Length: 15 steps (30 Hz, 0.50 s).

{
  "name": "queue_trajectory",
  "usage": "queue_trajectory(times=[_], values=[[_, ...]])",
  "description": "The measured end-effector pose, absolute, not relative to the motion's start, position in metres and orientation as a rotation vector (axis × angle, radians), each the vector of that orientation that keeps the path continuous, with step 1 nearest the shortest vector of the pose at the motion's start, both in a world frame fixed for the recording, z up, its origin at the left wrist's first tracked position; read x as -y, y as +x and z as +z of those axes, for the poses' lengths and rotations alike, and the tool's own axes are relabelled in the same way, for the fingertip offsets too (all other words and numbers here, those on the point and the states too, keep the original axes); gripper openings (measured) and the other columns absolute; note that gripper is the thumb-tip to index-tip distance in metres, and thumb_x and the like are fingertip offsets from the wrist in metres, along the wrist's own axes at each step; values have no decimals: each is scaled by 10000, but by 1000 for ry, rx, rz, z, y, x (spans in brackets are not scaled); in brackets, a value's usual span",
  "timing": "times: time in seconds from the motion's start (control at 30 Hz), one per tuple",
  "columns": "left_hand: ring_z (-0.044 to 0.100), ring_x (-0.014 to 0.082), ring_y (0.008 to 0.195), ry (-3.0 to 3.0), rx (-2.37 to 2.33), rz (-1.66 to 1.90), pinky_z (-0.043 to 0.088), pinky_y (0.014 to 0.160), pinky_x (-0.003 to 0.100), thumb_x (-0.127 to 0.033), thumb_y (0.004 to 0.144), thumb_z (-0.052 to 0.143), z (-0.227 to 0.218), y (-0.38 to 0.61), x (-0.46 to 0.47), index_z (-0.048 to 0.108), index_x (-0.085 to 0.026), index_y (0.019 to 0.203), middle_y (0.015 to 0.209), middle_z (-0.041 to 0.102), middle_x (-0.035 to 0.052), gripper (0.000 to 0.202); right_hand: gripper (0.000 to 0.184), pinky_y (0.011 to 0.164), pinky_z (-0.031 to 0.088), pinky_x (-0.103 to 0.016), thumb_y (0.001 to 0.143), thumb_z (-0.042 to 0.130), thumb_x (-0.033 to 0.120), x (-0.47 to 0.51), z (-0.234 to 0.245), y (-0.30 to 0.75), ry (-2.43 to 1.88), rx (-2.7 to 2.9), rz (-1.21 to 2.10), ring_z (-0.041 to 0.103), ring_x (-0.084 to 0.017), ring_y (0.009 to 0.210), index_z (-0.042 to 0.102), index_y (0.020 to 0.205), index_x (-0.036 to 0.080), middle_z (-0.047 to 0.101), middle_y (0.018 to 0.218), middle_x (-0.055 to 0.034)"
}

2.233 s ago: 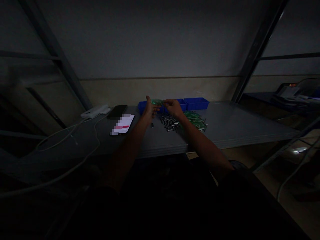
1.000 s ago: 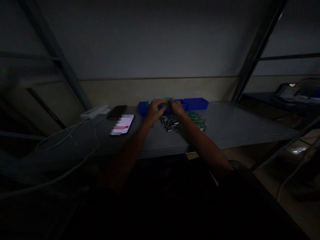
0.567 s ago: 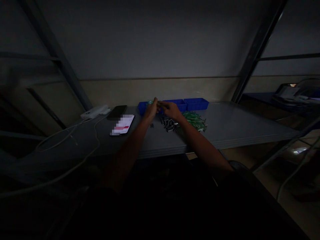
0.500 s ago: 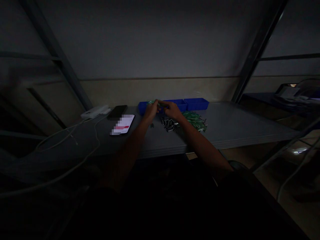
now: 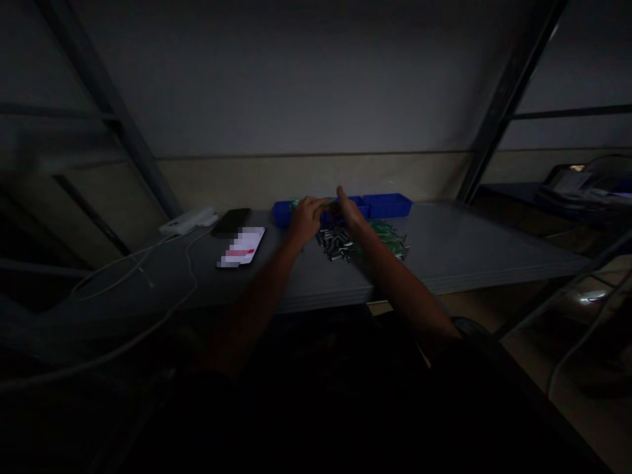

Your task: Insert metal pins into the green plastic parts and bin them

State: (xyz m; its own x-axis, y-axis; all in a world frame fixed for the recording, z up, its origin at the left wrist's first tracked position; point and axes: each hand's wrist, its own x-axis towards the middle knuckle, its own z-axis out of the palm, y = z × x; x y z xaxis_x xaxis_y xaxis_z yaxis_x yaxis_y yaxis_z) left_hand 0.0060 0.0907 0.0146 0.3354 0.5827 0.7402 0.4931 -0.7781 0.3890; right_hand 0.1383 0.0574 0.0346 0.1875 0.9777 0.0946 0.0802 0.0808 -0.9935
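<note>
Above the desk, in front of the blue bins, my left hand [image 5: 306, 218] is closed on a thin green piece [image 5: 327, 202], whose exact kind is too dark and small to make out. The piece points across toward my right hand [image 5: 348, 212], whose thumb stands up apart from the other fingers. Those fingers are shaded and partly hidden beside the green piece. Below the hands lies a heap of small dark metallic cylinders [image 5: 333, 245]. Right of it, partly behind my right forearm, is a pile of green pieces with shiny metal ends [image 5: 390, 238].
Blue bins stand along the wall: a left one [image 5: 281, 214] with something green in it, and a right one [image 5: 388, 205]. On the grey desk's left lie a lit phone [image 5: 247, 245], a dark phone-like slab [image 5: 232, 221], a white power strip [image 5: 188, 220] and loose cables [image 5: 190, 263].
My hands have moved slightly apart, the left one a little right and nearer. My right thumb has lifted upright, and the green piece now shows between the hands.
</note>
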Motion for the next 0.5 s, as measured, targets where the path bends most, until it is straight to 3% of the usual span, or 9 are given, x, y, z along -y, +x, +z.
queue_trajectory(times=[0.1, 0.27, 0.4, 0.5], values=[[560, 197, 1023, 2537, -978, 1410, 422, 962, 348, -46, 782, 420, 14, 5, -92, 692, -196, 1071, 1036, 621, 76, 425, 439, 487, 340, -229, 875, 409, 518, -58, 33, 138, -1207, 1107, 1041, 484, -99, 460, 581, 688, 159, 559, 562, -3], [584, 182, 991, 2377, -1020, 1472, 440, 947, 321, -22, 713, 448, 17, 6, -89, 709, -199, 1008, 1024, 654, 57, 432, 319, 486, 307, -218, 831, 518, 381, -64, 27, 140, -1240, 1170, 767, 421, -83, 466, 544, 606, 156, 462, 496, 44], [619, 178, 815, 2012, -1160, 1435, 480, 776, 289, -249, 819, 503, 20, 7, -88, 717, -183, 879, 849, 699, 48, 232, 321, 541, 349, -207, 832, 503, 376, -73, 22, 141, -1243, 1281, 512, 463, -95, 545, 611, 653, 132, 489, 537, 40], [613, 181, 675, 1735, -1233, 1339, 455, 619, 277, -512, 857, 446, 23, 5, -91, 709, -179, 753, 682, 676, 62, 437, 286, 656, 427, -227, 840, 485, 331, -73, 21, 140, -1214, 1396, 416, 555, -129, 680, 681, 798, 127, 614, 677, 7]])
